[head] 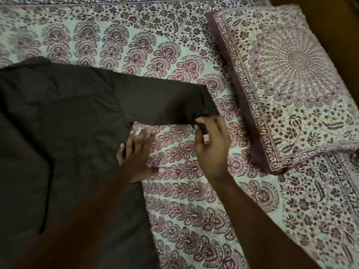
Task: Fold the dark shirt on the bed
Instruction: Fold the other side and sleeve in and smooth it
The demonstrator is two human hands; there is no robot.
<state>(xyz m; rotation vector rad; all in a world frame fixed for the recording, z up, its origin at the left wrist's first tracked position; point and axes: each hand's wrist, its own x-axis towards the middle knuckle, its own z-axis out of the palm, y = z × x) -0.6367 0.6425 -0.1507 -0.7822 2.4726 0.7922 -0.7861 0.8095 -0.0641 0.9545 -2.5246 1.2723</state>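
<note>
The dark shirt lies spread flat on the left half of the bed, one sleeve stretching right toward the pillow. My right hand pinches the end of that sleeve between thumb and fingers; a ring shows on one finger. My left hand rests at the shirt's side edge near the armpit, its fingers closed around the fabric edge and partly on the bedsheet.
The bedsheet has a purple and pale green floral print. A pillow in matching print lies at the upper right, close to the sleeve end. A brown edge shows beyond the pillow at the top right corner.
</note>
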